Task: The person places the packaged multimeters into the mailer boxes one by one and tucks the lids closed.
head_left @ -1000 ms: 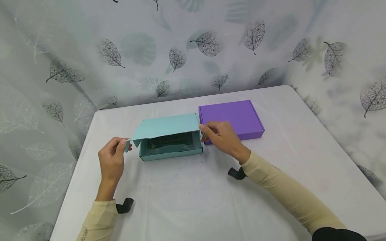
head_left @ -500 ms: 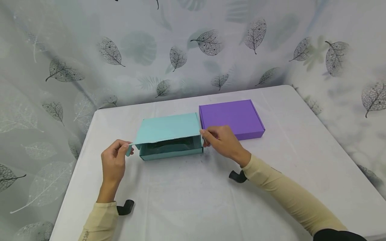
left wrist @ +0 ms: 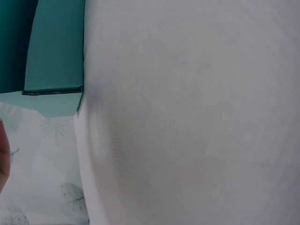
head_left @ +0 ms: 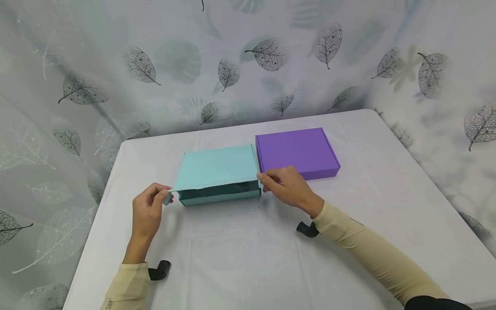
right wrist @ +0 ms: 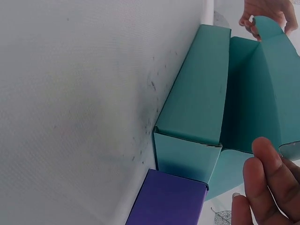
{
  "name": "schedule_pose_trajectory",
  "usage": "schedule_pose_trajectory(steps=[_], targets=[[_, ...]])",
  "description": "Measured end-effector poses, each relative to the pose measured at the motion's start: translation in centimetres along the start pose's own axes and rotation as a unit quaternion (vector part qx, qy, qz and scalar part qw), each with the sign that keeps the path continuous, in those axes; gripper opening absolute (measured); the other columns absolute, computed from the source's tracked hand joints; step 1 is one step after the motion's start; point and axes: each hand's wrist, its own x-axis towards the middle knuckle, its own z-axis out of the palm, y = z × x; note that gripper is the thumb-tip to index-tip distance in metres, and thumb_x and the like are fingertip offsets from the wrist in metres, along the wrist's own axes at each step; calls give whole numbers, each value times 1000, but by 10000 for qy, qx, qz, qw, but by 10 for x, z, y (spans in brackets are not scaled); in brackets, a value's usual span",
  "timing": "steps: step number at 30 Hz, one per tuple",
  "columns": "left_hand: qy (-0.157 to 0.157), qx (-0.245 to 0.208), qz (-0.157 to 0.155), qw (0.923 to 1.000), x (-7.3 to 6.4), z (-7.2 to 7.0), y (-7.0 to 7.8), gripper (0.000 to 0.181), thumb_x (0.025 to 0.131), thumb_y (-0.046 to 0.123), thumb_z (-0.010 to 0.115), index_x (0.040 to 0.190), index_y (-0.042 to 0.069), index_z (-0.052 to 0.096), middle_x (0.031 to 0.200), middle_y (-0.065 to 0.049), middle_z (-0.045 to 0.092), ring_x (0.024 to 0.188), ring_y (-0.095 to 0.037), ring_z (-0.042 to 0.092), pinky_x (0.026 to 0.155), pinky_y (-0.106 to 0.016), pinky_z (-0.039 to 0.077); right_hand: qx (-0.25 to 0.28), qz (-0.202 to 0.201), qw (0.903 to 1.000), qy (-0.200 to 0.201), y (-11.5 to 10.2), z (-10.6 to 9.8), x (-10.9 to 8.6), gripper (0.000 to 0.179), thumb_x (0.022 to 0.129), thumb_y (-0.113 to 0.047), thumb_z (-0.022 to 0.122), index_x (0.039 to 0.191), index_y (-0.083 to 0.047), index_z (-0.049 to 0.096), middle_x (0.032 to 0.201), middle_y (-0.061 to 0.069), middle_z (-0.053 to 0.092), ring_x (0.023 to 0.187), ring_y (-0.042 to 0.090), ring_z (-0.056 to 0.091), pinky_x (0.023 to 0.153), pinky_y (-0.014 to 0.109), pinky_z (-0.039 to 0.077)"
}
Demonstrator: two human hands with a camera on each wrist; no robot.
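Observation:
A teal cardboard mailer box (head_left: 221, 198) sits on the white-covered table, its hinged lid (head_left: 217, 165) lowered to leave a narrow gap above the front wall. At the lid's front left corner my left hand (head_left: 149, 211) pinches a small side flap between thumb and fingers. My right hand (head_left: 288, 187) pinches the front right corner of the lid. The right wrist view shows the right fingers (right wrist: 267, 183) beside the lid, and the dark inside of the box. What the box contains is hidden from the head view.
A shut purple box (head_left: 298, 150) lies just right of the teal box, close against it. White tablecloth (head_left: 240, 258) covers the table, and leaf-printed curtains (head_left: 174, 64) hang behind and at both sides.
Both hands have brought the teal lid down toward the front wall, so the gap is narrower and the inside less visible. The left hand has shifted slightly right and nearer; the purple box stays put.

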Motion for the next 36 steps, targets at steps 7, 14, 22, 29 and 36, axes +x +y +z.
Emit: schedule_pose_trajectory(steps=[7,14,22,29,36], targets=[[-29,58,-57,10000,1,2,-2,21,105,8,57,96,-5,72,82,-17,70,75,-17,67,75,-23,48,-49,20,10000,18,1,1,0,43,108,-32,54,83,-5,75,74,3,73,66,16,65,53,38,45],[-77,67,-133,9999,-1,0,-1,23,105,9,57,95,-6,72,81,-19,69,75,-16,67,75,-24,49,-129,68,9999,-67,1,2,-1,43,108,-33,53,86,-5,77,73,-1,72,63,14,60,51,35,41],[-208,43,-190,9996,-1,1,-1,23,106,9,57,95,-4,72,82,-16,70,77,-18,68,76,-25,49,-95,-21,9999,-76,3,2,-2,44,109,-31,52,84,-4,76,74,5,72,60,14,60,50,34,41],[-152,91,-96,9998,0,-1,3,24,106,10,58,92,-3,73,80,-15,70,75,-17,68,75,-23,49,-160,-11,9998,-73,4,2,-2,44,109,-33,52,86,-5,77,74,4,72,62,13,61,51,35,42],[-175,178,-96,9996,0,-1,3,23,106,10,59,94,-2,74,80,-13,71,75,-16,68,76,-22,49,-190,-20,9998,-74,3,2,-2,44,109,-32,52,86,-4,77,74,5,73,62,13,60,51,34,41]])
